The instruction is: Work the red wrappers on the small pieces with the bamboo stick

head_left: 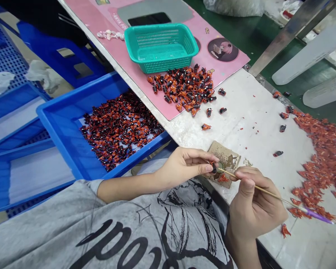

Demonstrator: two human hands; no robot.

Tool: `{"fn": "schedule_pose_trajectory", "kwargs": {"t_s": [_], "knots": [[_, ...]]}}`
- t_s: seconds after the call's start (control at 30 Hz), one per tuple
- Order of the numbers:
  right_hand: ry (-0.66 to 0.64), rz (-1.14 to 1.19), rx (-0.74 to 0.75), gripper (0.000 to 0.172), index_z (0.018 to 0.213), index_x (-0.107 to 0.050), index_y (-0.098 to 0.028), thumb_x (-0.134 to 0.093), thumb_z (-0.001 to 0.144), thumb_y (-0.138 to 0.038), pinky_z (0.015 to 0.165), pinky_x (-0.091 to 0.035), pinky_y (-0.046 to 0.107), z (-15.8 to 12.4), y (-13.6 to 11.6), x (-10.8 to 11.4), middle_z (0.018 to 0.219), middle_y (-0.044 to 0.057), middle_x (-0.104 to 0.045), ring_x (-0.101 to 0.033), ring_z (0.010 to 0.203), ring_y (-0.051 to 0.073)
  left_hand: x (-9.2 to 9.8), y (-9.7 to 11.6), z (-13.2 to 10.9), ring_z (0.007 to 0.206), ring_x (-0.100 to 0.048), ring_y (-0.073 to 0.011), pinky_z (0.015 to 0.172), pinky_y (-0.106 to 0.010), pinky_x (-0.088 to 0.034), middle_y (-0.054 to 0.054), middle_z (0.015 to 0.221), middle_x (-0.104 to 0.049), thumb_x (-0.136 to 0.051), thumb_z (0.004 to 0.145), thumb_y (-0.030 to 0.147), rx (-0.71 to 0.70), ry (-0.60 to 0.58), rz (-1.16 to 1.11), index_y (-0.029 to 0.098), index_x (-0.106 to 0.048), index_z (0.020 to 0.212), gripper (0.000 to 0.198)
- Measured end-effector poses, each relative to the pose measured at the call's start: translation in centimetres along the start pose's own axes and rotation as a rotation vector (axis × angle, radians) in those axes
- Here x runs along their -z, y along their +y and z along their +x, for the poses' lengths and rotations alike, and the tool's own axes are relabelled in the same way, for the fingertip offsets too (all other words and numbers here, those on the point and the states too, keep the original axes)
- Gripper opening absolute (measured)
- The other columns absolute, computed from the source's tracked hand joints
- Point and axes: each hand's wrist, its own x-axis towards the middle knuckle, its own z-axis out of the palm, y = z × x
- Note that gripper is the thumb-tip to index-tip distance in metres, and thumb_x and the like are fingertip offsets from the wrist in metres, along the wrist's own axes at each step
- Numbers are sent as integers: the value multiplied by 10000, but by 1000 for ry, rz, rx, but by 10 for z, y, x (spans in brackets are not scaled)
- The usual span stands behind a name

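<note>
My left hand [182,166] pinches a small black-and-orange plastic piece [214,167] between thumb and fingertips. In my right hand [253,203] is a thin wooden stick [271,194] with a purple far end; its near tip meets or almost meets the piece. Whether the tip carries bristles is too small to tell. Beneath both hands lies a stained tan block [225,154], with an orange piece [223,178] on it. Loose orange pieces [324,160] form a wide heap to the right. Black-and-orange pieces [189,87] are piled beyond my hands.
A green basket [162,67] stands on a pink mat [159,108], near a dark phone [149,18]. At left, a blue tray [60,130] holds many black-and-orange pieces. A metal leg [285,37] and white translucent cylinders [305,56] occupy the far right.
</note>
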Motion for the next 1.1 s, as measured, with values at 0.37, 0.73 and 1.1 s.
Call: {"fn": "schedule_pose_trajectory", "kwargs": {"t_s": [0.37,0.73,1.1], "knots": [[-41,-39,33,148,917,-689,-184,-647,885,-46,724,-519,355,0,-4,-1,794,22,-685,-632,764,165,0,1,-2,920,-761,-204,852,-290,-633,-90,1006,-808,-856,717,232,-55,-33,131,156,-820,920,219],[-55,-41,44,184,927,-689,-187,-652,869,-16,741,-515,351,-1,-4,1,810,17,-689,-635,782,158,-1,3,-4,885,-753,-183,812,-253,-625,-86,978,-806,-841,728,206,-62,-47,137,147,-819,928,211],[280,-151,128,204,906,-723,-198,-588,987,-328,568,-520,380,13,1,25,738,21,-664,-671,634,206,0,5,-6,860,-762,-186,826,-279,-637,-71,935,-812,-852,720,225,-54,-25,129,166,-821,892,185]]}}
